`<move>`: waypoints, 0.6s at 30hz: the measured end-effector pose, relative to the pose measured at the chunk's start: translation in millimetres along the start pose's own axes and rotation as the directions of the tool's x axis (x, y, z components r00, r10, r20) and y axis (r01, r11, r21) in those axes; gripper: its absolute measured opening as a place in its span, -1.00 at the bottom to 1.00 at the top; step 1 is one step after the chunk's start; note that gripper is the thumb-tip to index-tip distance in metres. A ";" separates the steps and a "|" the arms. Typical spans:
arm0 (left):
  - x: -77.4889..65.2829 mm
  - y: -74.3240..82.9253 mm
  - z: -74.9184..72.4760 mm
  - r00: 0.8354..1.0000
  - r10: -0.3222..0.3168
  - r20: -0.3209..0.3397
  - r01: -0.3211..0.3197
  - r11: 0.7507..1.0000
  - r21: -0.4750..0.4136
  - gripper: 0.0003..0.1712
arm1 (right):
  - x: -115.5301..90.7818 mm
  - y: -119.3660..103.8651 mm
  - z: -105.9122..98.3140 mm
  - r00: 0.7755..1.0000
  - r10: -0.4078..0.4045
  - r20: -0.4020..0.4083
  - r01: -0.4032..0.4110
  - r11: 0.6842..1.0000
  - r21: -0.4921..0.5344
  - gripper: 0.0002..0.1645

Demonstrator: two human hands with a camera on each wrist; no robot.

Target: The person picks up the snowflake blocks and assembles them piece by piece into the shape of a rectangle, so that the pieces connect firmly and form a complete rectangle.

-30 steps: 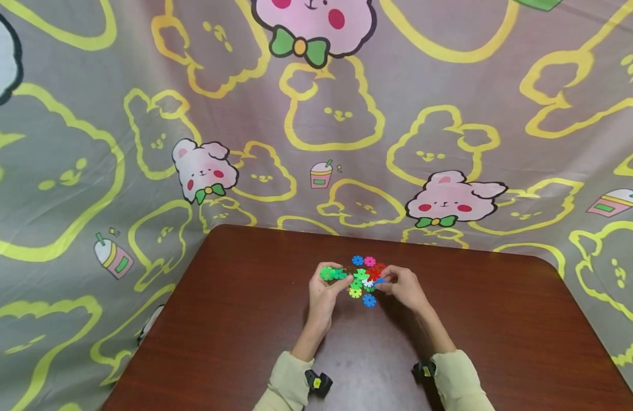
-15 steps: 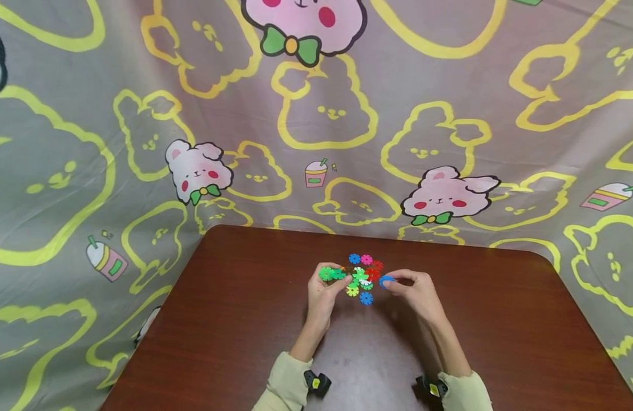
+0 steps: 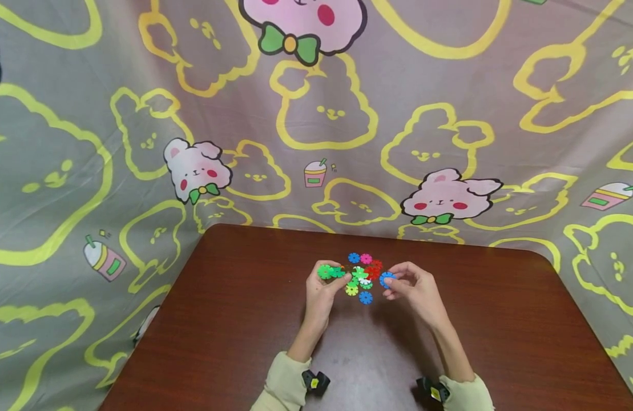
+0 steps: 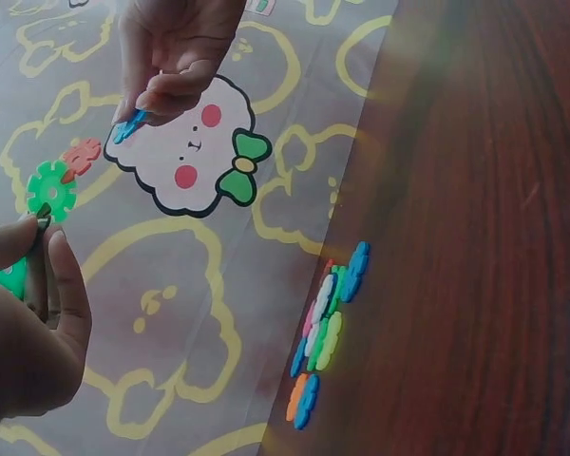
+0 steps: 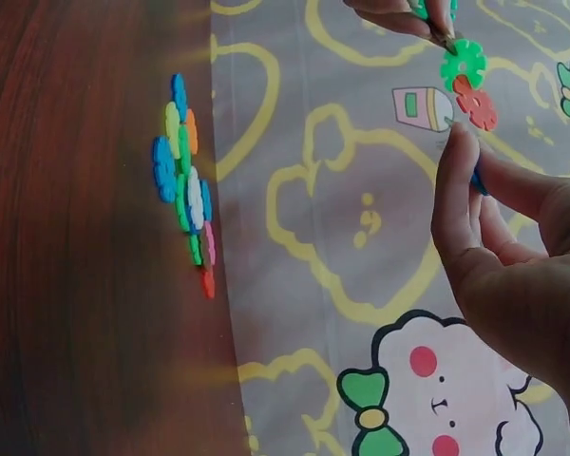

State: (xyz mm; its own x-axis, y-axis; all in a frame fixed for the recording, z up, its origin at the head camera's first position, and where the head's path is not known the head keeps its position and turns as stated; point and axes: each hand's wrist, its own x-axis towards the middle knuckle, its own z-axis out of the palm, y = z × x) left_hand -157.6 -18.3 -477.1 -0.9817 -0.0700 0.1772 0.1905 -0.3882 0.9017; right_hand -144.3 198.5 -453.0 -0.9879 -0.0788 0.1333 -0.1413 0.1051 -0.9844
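Observation:
My left hand pinches a chain of joined plastic snowflake discs in the head view. A light green disc sticks out at its left. In the left wrist view, another green disc rises beyond the fingertips, joined to a red disc. Between thumb and fingers of my right hand is a blue snowflake disc, its face toward the head camera. That blue disc is apart from the red end of the chain. My fingers mostly hide it in the right wrist view.
Loose snowflake discs in several colours lie on the brown table below the hands, among them a yellow-green disc, a blue one and a pink one. A patterned cloth hangs behind the table.
My right hand has drawn a little to the right, away from the chain, and the blue disc has turned to show its face. My left hand has hardly moved.

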 end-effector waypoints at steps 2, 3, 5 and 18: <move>-0.4 1.7 0.7 1.000 0.004 0.001 -0.004 1.000 0.004 -0.54 | -0.1 -1.1 1.2 1.000 0.002 -0.018 -0.002 1.000 -0.004 -0.70; -0.5 2.5 0.9 1.000 0.007 0.003 -0.007 1.000 0.008 -0.54 | -0.3 -1.6 1.8 0.999 -0.003 -0.033 0.002 1.000 -0.020 -0.71; -0.8 4.0 1.1 1.000 0.010 0.003 -0.010 1.000 0.011 -0.55 | -1.1 -2.3 3.6 0.998 -0.026 -0.061 0.022 0.998 -0.067 -0.75; -2.1 3.9 1.2 1.000 0.019 -0.001 -0.019 0.999 0.027 -0.63 | -4.1 -2.0 25.5 0.773 -0.613 -0.162 0.427 0.693 -0.581 -0.73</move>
State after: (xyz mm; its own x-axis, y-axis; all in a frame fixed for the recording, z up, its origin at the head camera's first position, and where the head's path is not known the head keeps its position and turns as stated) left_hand -154.8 -18.6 -473.4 -0.9779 -0.0781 0.1937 0.2089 -0.3619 0.9085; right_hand -138.4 173.3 -454.6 -0.6878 0.0356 0.7250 -0.5566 0.6152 -0.5583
